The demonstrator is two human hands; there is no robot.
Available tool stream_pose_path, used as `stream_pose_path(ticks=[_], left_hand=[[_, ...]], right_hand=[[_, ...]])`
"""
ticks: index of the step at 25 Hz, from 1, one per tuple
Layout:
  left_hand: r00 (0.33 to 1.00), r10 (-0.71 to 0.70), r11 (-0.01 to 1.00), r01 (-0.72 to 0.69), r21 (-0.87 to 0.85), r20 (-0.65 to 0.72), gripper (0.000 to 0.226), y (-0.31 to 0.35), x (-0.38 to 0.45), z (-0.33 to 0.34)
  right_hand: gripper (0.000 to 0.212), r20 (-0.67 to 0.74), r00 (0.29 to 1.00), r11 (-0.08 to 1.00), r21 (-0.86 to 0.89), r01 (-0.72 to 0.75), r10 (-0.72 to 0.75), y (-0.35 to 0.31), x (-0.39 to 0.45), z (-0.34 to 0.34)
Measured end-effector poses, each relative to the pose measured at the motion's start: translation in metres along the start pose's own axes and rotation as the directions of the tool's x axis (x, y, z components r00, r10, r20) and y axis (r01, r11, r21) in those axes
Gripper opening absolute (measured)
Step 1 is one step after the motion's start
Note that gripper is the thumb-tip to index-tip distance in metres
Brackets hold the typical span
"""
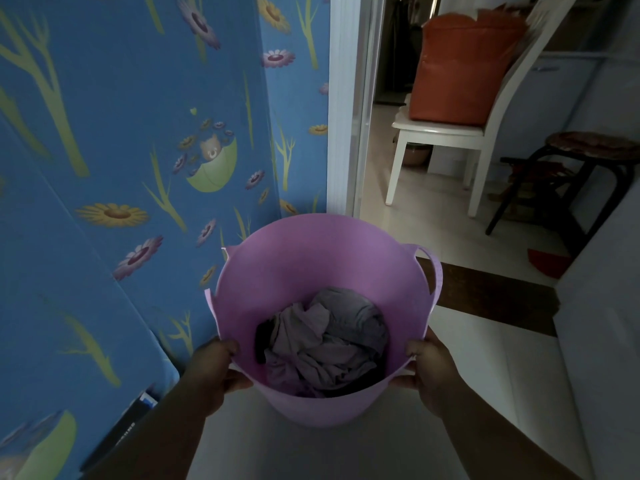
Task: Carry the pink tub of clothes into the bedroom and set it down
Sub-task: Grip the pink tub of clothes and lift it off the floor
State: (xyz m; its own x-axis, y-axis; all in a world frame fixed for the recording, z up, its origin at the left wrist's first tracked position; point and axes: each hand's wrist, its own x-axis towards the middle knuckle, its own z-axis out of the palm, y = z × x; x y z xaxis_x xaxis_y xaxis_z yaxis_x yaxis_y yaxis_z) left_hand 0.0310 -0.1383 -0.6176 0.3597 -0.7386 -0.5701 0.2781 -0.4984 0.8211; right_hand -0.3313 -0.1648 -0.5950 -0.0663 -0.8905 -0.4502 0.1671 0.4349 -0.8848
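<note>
Your forearms come up from the bottom of the frame, and both hands are closed on the near rim of the tub (311,258): your left hand (216,367) at lower centre-left, your right hand (427,367) at lower centre-right, thumbs over the edge and fingers underneath. You hold it clear of the pale floor (467,358), in the lower middle of the picture, so the carry is under way and the setting down is not yet done.

Keep the rim level and both grips even; the soft wall looks likely to flex if one side drops. Its loop handle (434,271) on the right hangs free, unused.

Inside, a crumpled heap of clothes (325,341), grey and lilac with one dark piece, covers the bottom only, so nothing should spill.

Just left of the tub stands blue flowered wallpaper (121,116). Beyond it, a white door frame (343,98) opens at upper right; steer right of that edge. Farther in, a white chair (446,133) carries an orange bag (460,67), with a dark stool (585,147) beside it.
</note>
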Motion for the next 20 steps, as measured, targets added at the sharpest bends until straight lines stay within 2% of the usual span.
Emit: stream_pose_path(ticks=[8,17,20], left_hand=[[1.000,0.006,1.000,-0.006,0.004,-0.028,0.033,0.010,-0.006,0.008],[1.000,-0.019,1.000,0.019,-0.003,-0.018,0.042,0.029,-0.015,0.009],[1.000,-0.009,1.000,0.009,0.007,0.000,0.034,0.043,-0.024,0.013]], right_hand=[[0.065,-0.001,1.000,1.000,-0.028,0.003,-0.003,-0.015,-0.005,-0.002],[0.058,0.010,1.000,0.999,-0.042,-0.005,0.005,-0.032,-0.011,0.001],[0.055,0.008,1.000,0.999,-0.034,-0.013,0.013,-0.040,-0.013,0.003]])
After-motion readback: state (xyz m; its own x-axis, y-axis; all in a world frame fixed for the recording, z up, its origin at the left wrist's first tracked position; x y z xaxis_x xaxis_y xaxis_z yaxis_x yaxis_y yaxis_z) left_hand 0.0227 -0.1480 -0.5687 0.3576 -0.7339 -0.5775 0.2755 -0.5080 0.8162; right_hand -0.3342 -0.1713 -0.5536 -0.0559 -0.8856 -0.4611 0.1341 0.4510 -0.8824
